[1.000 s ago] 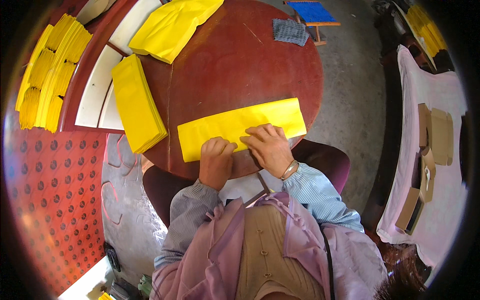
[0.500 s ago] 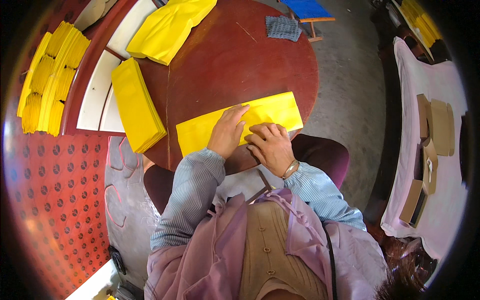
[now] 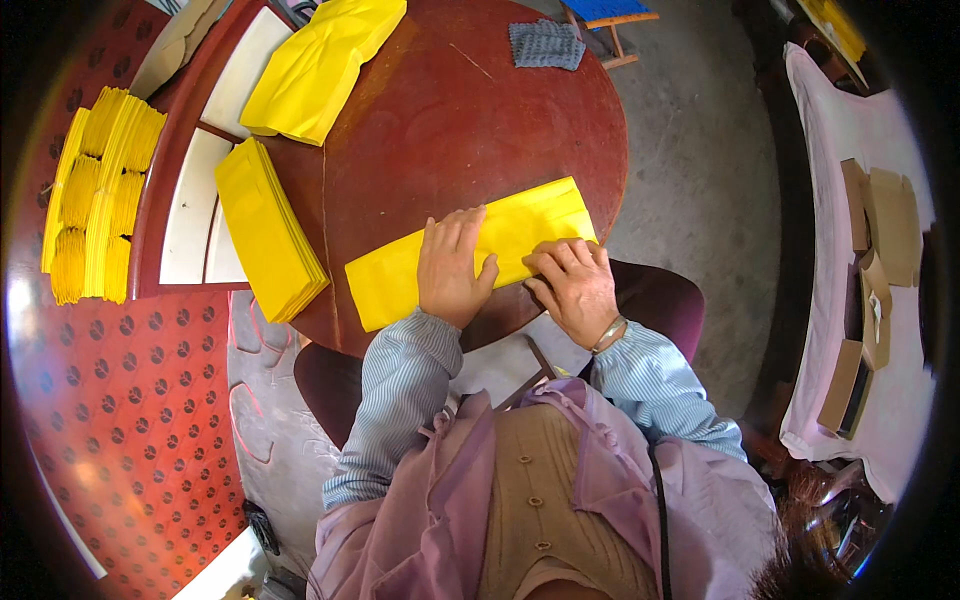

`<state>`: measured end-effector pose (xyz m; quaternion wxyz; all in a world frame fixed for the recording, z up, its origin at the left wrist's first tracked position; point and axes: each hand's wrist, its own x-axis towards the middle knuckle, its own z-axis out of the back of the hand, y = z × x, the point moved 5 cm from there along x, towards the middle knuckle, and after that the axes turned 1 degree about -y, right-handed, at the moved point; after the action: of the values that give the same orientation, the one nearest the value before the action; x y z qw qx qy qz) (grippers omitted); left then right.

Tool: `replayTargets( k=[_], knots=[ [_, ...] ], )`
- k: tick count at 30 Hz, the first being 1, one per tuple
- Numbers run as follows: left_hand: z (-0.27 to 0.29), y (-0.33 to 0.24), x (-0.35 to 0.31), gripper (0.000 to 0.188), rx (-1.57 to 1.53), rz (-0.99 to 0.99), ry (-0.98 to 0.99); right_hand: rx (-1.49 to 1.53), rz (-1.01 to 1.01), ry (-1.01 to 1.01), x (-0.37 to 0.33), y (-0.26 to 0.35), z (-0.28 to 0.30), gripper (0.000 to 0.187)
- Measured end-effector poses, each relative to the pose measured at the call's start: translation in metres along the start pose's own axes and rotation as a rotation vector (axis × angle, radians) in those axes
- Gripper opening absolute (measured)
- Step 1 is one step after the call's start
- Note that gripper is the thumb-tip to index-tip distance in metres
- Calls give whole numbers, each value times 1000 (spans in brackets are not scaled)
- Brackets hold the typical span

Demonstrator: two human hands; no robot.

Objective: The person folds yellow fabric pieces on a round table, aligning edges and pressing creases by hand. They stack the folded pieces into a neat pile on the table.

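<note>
A long folded yellow sheet (image 3: 520, 218), apparently soft cloth or paper, lies slanted across the near part of the round red-brown table (image 3: 440, 110). My left hand (image 3: 455, 268) rests flat on its middle, fingers stretched out and thumb apart. Over the near edge, toward the right end, my right hand (image 3: 578, 288) sits with bent fingers, the tips on the yellow surface and the thumb set apart. What lies under the right fingertips is hidden. A neat stack of folded yellow pieces (image 3: 265, 230) is at the table's left edge. Behind it lies a looser yellow pile (image 3: 318, 75).
A grey textured cloth (image 3: 546, 45) lies at the far table edge, beside a blue-topped stool (image 3: 608, 12). At far left are bundled yellow stacks (image 3: 100, 200) by a red and white cabinet (image 3: 190, 215). Opened cardboard boxes (image 3: 890, 225) rest on a pink-draped surface (image 3: 815, 250) at right.
My left hand has turned more upright and flattened on the sheet. My right hand has slid right along the near edge. The whole view has shifted slightly.
</note>
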<state>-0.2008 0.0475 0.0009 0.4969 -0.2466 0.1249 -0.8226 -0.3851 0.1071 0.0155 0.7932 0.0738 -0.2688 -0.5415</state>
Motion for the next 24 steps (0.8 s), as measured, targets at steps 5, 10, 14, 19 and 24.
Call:
replayTargets(
  k=[5, 10, 14, 19, 24],
  knots=[
    [1, 1, 2, 72, -2, 43, 20, 33, -1, 33, -9, -10, 9, 24],
    [-2, 1, 0, 75, 39, 76, 25, -49, -54, -49, -8, -20, 13, 24],
    [-2, 1, 1, 76, 56, 85, 27, -116, -32, -19, -10, -18, 22, 21],
    [-1, -4, -1, 75, -3, 45, -61, 109, 67, -14, 7, 8, 4, 24],
    [6, -5, -27, 53, 71, -51, -192, 44, 42, 93, 10, 19, -14, 26]
  ],
)
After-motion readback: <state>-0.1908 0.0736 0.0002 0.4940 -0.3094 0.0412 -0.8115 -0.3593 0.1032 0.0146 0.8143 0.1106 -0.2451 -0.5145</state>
